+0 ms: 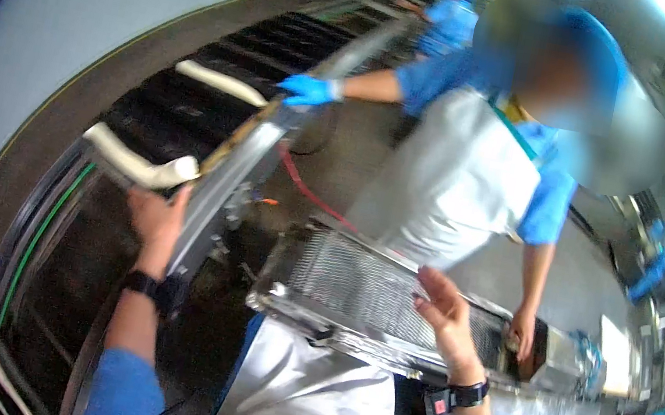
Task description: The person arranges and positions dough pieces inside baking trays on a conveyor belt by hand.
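On the left, my left hand [156, 217] is at the near end of a pale, long strip [136, 162] lying across the dark conveyor [188, 115]. Its fingers reach the strip's underside, and whether they grip it is hard to make out. My right hand [443, 318] is raised over the metal mesh tray [363, 284], fingers apart and nothing in it. A second pale strip [221, 82] lies farther up the conveyor.
A co-worker in a white apron [445, 174] stands across the mesh tray, one blue-gloved hand [309, 90] on the conveyor's metal rail [238, 160], the other hand [521, 331] at the tray's right end. Another person [449, 25] is farther back.
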Demonstrator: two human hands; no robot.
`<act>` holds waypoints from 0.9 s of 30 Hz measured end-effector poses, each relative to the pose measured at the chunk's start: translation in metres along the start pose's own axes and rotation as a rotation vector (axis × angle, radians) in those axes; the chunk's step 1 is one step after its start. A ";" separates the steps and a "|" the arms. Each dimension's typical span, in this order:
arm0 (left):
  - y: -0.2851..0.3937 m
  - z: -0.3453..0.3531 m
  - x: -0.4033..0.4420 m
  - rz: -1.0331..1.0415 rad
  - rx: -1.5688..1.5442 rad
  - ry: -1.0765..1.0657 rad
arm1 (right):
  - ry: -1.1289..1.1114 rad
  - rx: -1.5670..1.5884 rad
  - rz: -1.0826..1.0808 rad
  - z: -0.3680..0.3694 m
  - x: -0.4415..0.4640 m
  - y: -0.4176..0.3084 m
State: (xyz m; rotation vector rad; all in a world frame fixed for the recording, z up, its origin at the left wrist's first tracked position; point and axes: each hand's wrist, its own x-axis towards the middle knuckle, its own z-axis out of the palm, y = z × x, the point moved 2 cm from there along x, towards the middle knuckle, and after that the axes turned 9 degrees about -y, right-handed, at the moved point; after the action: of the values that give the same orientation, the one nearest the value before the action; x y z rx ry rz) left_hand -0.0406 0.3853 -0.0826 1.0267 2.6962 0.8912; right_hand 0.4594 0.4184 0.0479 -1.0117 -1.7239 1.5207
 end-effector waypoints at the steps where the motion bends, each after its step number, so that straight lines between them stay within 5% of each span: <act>1: 0.002 0.003 0.000 0.045 0.009 0.016 | 0.136 -0.102 0.033 -0.029 -0.025 0.048; 5: 0.007 0.000 -0.011 0.014 0.194 0.013 | 0.517 -1.001 0.235 -0.097 -0.145 0.139; 10: 0.007 0.002 -0.006 0.023 0.191 0.046 | 0.658 -1.125 0.850 -0.121 -0.242 0.189; 23: 0.043 -0.004 -0.044 0.091 -0.020 0.042 | 0.674 -1.100 1.006 -0.165 -0.216 0.206; 27: 0.041 -0.007 -0.037 0.035 0.136 0.074 | 0.650 -1.116 1.058 -0.160 -0.208 0.199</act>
State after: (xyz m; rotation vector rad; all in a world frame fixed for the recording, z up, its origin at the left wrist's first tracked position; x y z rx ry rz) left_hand 0.0090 0.3826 -0.0566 1.0910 2.8428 0.7760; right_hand 0.7301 0.3307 -0.1181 -2.8936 -1.4872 0.3208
